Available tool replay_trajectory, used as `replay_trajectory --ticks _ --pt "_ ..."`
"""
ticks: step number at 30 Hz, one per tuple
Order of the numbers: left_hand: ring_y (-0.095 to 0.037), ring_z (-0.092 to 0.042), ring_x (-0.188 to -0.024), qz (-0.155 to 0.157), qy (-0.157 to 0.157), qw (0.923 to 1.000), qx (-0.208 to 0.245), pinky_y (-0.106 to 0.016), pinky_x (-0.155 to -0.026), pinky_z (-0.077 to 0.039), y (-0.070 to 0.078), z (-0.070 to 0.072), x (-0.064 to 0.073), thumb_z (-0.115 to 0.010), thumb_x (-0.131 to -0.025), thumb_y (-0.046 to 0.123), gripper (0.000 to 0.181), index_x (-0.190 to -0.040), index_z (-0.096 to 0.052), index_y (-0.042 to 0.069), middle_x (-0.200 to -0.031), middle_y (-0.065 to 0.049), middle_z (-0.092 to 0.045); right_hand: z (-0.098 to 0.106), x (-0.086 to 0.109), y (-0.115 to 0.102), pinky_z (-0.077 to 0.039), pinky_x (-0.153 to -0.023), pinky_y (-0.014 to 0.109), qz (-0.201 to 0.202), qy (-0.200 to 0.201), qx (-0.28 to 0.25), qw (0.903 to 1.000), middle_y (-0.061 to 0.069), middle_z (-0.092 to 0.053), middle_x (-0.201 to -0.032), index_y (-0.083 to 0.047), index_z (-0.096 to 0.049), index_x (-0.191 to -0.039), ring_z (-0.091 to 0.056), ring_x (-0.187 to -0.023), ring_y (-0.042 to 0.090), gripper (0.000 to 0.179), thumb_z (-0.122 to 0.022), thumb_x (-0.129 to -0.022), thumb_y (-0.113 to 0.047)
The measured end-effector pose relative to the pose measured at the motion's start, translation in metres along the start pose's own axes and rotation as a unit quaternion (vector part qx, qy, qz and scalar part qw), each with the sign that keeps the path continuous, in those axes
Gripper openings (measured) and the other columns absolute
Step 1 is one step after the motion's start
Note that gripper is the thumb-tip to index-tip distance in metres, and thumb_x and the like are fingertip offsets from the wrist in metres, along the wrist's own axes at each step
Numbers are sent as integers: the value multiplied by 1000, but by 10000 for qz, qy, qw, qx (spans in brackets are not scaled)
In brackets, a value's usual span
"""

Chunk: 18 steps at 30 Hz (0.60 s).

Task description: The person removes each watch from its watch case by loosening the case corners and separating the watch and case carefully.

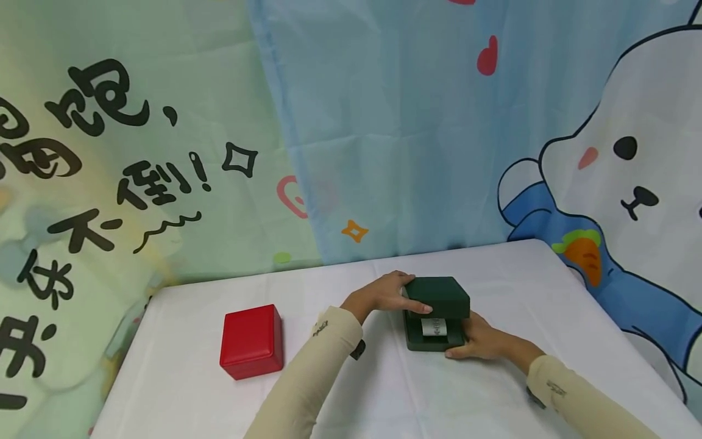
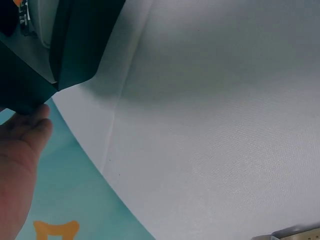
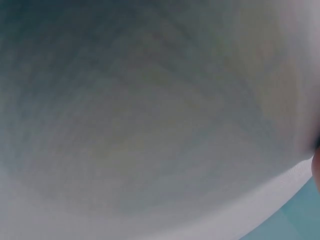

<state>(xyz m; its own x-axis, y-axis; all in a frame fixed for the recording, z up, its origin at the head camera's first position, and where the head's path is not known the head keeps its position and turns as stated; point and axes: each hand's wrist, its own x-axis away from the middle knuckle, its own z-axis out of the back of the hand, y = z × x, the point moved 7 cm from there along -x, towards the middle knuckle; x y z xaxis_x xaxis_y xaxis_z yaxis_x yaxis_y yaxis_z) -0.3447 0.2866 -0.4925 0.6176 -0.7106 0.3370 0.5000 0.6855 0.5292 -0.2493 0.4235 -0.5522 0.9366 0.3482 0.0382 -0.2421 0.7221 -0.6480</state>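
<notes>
Left hand (image 1: pixel 386 292) is gripping the lid (image 1: pixel 439 297) of the green box (image 1: pixel 433 341) mid-table, thumb along its front edge. Right hand (image 1: pixel 479 338) is bracing the base; its fingers are hidden, can't tell. Pale insert (image 1: pixel 434 327) is barely showing. Right wrist view is just blurred cloth.

A table (image 1: pixel 521 274) under a white cloth; on it a red box (image 1: pixel 251 341) to the left; a green box (image 1: pixel 437 321) near the middle, well apart.
</notes>
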Motion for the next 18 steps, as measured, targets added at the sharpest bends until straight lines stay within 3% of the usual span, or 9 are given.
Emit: replay_trajectory --ticks 3,7,10,12,13,14,16,18 --pt "-19 -32 -134 48 -11 9999 158 -39 -106 -33 -4 1 0 -55 -80 58 80 -144 -28 19 -147 -2 -30 0 -2 -1 -17 -95 70 -121 -34 -31 9999 35 -13 -140 8 0 -140 -20 -126 51 109 -74 -71 -35" --pt "-19 -33 -134 160 105 9982 569 -41 -105 -33 -6 2 -5 -45 -84 61 72 -143 -30 21 -146 -1 -33 2 -2 -2 -18 -96 68 67 84 -32 9999 37 -7 -142 4 10 -142 -17 -127 54 117 -75 -71 -34" --pt "-20 -34 -133 315 180 9946 977 -42 -105 -33 -9 2 -9 -35 -86 64 71 -143 -29 22 -145 -2 -35 3 -3 -3 -11 -113 41 453 278 -64 9986 36 -3 -144 4 12 -142 -11 -135 43 119 -76 -70 -33" --pt "-22 -31 -135 436 214 9910 1245 -43 -106 -32 -11 2 -10 -29 -86 68 75 -144 -26 21 -147 -3 -33 3 -3 -4 -5 -110 17 676 383 -94 9969 35 -1 -145 5 10 -142 -4 -139 27 119 -76 -69 -32" --pt "-23 -30 -136 505 220 9886 1404 -44 -107 -30 -11 2 -11 -27 -85 70 78 -145 -24 20 -148 -4 -31 4 -3 -5 -6 -107 12 736 414 -110 9964 35 -1 -146 6 9 -142 -2 -139 21 118 -76 -69 -32" --pt "-23 -29 -136 569 226 9860 1549 -45 -107 -29 -12 3 -13 -24 -84 71 81 -146 -22 19 -148 -4 -30 4 -2 -5 -5 -107 12 692 382 -142 9968 34 -1 -146 6 9 -142 0 -139 17 118 -76 -70 -33" --pt "-24 -25 -138 679 236 9817 1764 -45 -109 -26 -12 4 -15 -19 -83 75 86 -147 -18 18 -150 -4 -25 4 -2 -6 -10 -113 32 543 291 -146 9980 34 0 -146 7 9 -141 -1 -139 22 118 -76 -70 -33" --pt "-24 -24 -138 705 222 9789 1903 -46 -110 -25 -11 8 -18 -15 -82 76 87 -147 -17 17 -151 -4 -24 4 -3 -5 -15 -108 52 290 165 -130 9994 34 1 -146 7 11 -141 -5 -138 35 119 -75 -70 -33"
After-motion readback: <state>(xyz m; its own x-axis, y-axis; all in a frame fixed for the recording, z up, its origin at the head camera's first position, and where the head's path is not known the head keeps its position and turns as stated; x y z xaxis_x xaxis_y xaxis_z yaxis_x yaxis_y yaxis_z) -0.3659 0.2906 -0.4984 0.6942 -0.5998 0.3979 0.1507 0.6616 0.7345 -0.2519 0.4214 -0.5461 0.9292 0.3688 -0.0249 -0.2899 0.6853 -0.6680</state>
